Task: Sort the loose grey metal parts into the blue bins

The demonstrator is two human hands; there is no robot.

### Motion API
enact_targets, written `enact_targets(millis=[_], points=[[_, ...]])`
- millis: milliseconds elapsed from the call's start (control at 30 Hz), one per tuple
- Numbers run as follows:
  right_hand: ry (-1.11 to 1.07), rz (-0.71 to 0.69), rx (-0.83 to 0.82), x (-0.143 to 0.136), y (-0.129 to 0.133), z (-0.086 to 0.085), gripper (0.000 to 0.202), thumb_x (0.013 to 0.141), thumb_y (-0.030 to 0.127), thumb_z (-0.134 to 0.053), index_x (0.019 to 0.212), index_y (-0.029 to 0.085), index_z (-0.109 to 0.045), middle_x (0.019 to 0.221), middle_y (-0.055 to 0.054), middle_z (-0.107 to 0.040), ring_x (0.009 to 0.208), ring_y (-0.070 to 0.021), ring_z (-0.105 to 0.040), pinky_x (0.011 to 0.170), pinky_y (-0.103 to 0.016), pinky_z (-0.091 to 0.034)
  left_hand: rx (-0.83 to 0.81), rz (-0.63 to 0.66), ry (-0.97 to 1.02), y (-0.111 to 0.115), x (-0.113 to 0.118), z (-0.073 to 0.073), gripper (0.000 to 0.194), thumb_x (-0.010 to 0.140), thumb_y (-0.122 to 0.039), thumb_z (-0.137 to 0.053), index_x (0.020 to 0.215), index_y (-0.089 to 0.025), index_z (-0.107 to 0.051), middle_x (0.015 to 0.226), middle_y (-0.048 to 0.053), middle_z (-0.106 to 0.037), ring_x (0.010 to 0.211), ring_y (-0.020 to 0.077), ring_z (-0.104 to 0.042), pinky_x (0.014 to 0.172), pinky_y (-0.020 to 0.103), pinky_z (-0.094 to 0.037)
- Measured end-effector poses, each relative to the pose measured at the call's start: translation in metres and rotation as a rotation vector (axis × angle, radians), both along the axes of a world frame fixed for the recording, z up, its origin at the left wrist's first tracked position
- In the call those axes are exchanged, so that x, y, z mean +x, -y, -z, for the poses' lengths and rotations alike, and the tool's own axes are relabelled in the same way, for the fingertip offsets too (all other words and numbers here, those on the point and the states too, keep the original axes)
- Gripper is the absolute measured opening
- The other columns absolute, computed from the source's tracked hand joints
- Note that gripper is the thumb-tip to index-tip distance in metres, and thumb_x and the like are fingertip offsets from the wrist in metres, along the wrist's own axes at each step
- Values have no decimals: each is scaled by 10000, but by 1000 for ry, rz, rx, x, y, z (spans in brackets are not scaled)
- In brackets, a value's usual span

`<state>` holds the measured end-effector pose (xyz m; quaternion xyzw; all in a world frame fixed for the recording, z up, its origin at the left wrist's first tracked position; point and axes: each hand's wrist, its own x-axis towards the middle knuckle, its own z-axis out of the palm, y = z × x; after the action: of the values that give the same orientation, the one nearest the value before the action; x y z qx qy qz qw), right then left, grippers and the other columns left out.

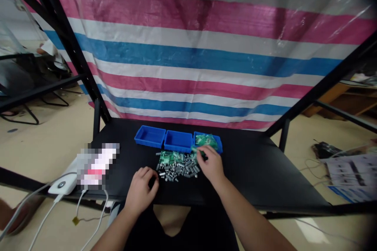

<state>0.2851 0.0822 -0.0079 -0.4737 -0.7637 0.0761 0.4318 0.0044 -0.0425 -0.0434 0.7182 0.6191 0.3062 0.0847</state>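
Observation:
A heap of small grey metal parts (179,169), some like screws and short cylinders, lies on the black table. Flat green pieces (169,157), perhaps small circuit boards, are mixed in along its far side. My right hand (211,162) is at the heap's right edge, its thumb and fingers pinching a small green piece (194,148) before the right blue tray (219,143). More green pieces (206,140) lie in that tray. My left hand (143,187) rests on the table left of the heap, fingers loosely bent, thumb apart, with nothing visible in it.
Two more blue trays, the middle one (178,141) and the left one (150,136), stand in the same row. A blurred-out device (101,164) and a white power bank (63,183) with cables lie at the left. Black frame posts and a striped sheet (188,62) enclose the table's back.

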Motion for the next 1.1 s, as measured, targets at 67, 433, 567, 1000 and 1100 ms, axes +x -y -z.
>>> enact_targets(millis=[67, 433, 567, 1000, 1100], points=[[-96, 170, -28, 20, -15, -9, 206, 913, 340, -572, 1004, 203, -695, 942, -80, -728, 787, -206, -674, 740, -322, -561, 8, 3, -2, 0, 0, 0, 122, 930, -250, -518, 877, -229, -625, 903, 56, -632, 869, 237, -579, 821, 393, -453], [199, 377, -241, 88, -64, -20, 155, 827, 392, -637, 870, 244, -645, 849, -30, -738, 746, -197, -684, 593, -259, -453, 5, 5, -7, 0, 0, -1, 111, 927, -238, -524, 877, -229, -622, 901, 52, -631, 872, 238, -577, 829, 398, -449], [211, 354, -237, 86, -65, -12, 278, 856, 339, -609, 1120, 256, -629, 932, -26, -733, 746, -178, -666, 603, -255, -436, 3, 5, -5, 0, -1, 2, 104, 932, -237, -524, 887, -227, -617, 911, 50, -628, 884, 235, -572, 851, 399, -442], [314, -23, -180, 58, 3, -13, 206, 920, 357, -573, 1034, 235, -693, 1044, -78, -657, 973, -240, -626, 921, -376, -503, 16, 7, -31, 0, -1, 4, 112, 930, -243, -519, 889, -229, -622, 911, 55, -635, 873, 239, -581, 827, 394, -451], [342, -51, -323, 48, 22, 11, 338, 863, 292, -627, 1194, 230, -651, 1127, -96, -645, 1029, -260, -631, 935, -399, -515, 16, 5, -36, 0, -1, 5, 106, 926, -248, -528, 888, -231, -625, 918, 52, -640, 880, 240, -586, 842, 399, -447]])
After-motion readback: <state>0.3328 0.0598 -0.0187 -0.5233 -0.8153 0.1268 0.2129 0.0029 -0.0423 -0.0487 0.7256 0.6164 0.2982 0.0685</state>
